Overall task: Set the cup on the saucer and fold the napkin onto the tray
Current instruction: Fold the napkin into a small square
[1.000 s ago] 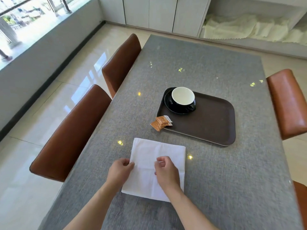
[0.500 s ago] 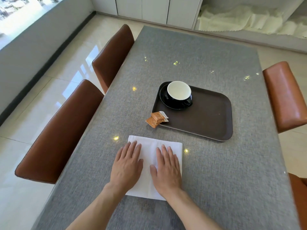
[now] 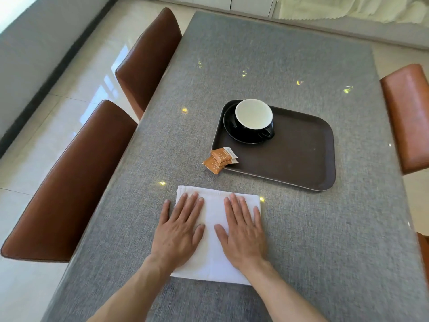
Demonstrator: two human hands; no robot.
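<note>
Both hands, left (image 3: 180, 231) and right (image 3: 243, 232), press flat-fingered on the napkin (image 3: 212, 249); the tray (image 3: 299, 156) lies ahead, rightward, nearer the right.

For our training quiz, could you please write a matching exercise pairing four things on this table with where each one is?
Things:
1. cup
2. napkin
3. sachets
4. saucer

Places:
A. flat on the tablecloth under both hands
B. in the tray's far left corner
C. over the tray's near left edge
D. on the saucer

Pairs: 1-D, 2-A, 3-C, 4-B
</note>
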